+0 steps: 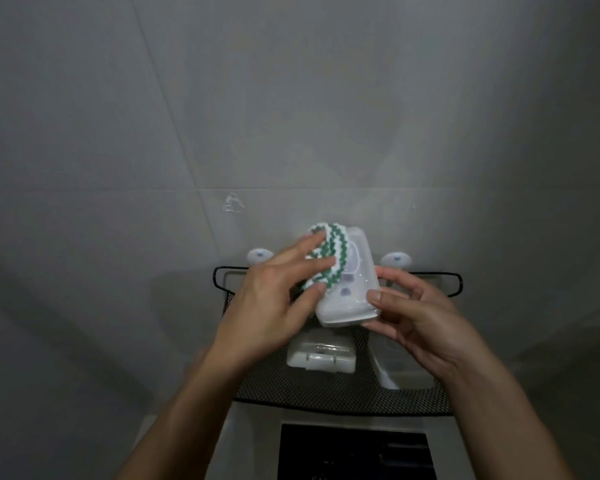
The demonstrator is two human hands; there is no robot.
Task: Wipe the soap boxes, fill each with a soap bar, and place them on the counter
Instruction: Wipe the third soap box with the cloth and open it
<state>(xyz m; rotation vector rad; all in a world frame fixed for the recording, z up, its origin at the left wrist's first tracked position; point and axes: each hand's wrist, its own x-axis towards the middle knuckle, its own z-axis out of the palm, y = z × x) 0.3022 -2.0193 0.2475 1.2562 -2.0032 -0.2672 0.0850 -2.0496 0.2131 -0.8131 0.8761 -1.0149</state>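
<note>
A: What's the left hand (274, 292) doing?
B: Fingers pinch a green-and-white scrubber (326, 259) against the translucent white soap box (352, 289).
A: And at three o'clock?
B: The right hand (420, 320) grips that box above the black mesh basket (343, 389).

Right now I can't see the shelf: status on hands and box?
Left hand presses cloth on box. Right hand grips box, held above the rack. Two more boxes below. Nothing blocking.
</note>
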